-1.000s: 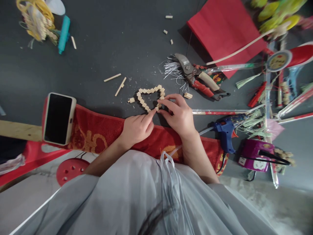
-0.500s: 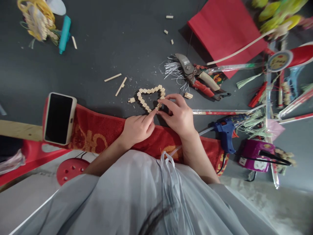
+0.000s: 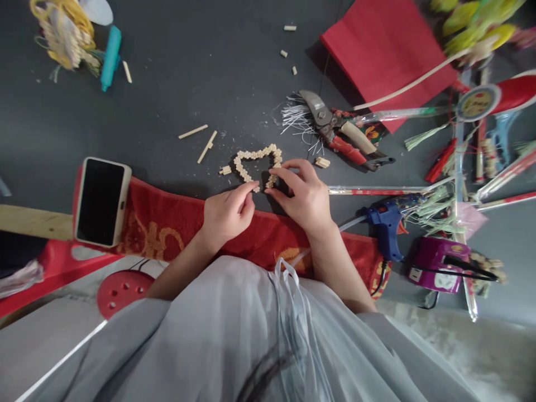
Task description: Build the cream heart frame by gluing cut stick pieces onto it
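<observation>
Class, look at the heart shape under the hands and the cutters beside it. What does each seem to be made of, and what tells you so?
Heart shape: probably short bits of pale wood or bamboo stuck together; matt and cream-coloured, like the loose sticks nearby.
Cutters: grey metal blade with a dull shine; the red and cream handles look like plastic, though that is less sure.

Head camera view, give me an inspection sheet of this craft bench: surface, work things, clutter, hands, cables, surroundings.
Surface: dark grey tabletop, dusted with crumbs.
Job's things: pale heart-shaped outline of small wood bits, open at its lower tip; short wood stubs beside it.
Clutter: red-handled pruning shears, blue glue gun, red paper sheet, white-cased phone on red towel, thin sticks.
Hands: left hand pinches the heart's left end; right hand pinches its right end.
Cables: black cord from glue gun.
Surroundings: purple box, red perforated stool.
</observation>
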`<state>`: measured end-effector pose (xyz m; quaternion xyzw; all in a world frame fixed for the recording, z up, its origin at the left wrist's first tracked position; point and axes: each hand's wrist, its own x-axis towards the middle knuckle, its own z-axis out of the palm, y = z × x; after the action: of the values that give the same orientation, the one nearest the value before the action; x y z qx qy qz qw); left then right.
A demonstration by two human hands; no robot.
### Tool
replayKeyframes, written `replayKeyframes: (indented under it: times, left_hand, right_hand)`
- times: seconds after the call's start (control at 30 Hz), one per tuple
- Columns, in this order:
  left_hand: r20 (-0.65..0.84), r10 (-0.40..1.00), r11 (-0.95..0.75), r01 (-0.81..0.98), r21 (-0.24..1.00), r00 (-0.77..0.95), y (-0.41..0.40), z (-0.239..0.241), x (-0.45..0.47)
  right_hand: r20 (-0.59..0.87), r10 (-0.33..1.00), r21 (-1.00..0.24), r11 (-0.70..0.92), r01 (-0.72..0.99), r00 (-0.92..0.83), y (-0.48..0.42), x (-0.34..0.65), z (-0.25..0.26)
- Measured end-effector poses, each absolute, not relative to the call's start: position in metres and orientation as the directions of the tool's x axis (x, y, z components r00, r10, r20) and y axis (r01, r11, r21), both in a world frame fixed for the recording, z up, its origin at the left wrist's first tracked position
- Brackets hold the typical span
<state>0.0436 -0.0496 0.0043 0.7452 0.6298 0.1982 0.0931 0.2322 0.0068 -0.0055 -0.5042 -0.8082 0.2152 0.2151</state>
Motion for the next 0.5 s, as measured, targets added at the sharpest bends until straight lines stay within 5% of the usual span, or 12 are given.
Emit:
replayKeyframes:
  times: [0.17, 0.5]
  left_hand:
    - [0.092, 0.978, -0.208, 0.911, 0.356, 0.187, -0.042, 0.004, 0.032]
    - [0.148, 0.956, -0.288, 0.900, 0.327, 0.253, -0.039, -0.003, 0.030]
  right_hand:
    - [0.158, 0.905, -0.562, 0.410, 0.718, -0.394, 0.007, 0.232, -0.005]
    - [0.164, 0.905, -0.585, 0.410, 0.700, -0.393, 0.007, 0.232, -0.005]
